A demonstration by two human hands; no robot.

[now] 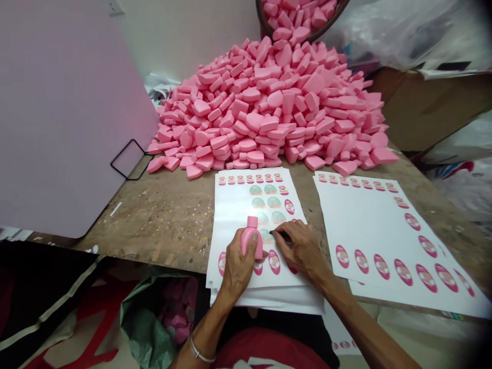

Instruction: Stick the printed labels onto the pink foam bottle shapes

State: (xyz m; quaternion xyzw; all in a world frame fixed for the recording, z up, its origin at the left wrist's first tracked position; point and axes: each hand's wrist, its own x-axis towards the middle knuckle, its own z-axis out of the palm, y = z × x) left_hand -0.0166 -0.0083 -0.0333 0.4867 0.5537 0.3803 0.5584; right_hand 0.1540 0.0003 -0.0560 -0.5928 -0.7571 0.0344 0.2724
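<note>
My left hand [237, 264] is wrapped round a small pink plastic bottle [251, 245], held upright with its neck pointing away from me. Beneath it lies a stack of sticker sheets [230, 220] printed with small labels, pale green half-round stickers and pink ovals. At the sheet's right side my right hand [302, 248] is closed in a pinch. A small dark pointed tool [272, 232] sticks out from its fingertips, over a green sticker [265, 236]. The rest of that tool is hidden by the fingers.
A large heap of pink bottles [269, 102] covers the back of the wooden table [169, 215], below a tipped basket [265, 23]. More sticker sheets [365, 215] lie at the right. A pale panel [73, 113] stands at the left. A green bag [144, 318] hangs below the front edge.
</note>
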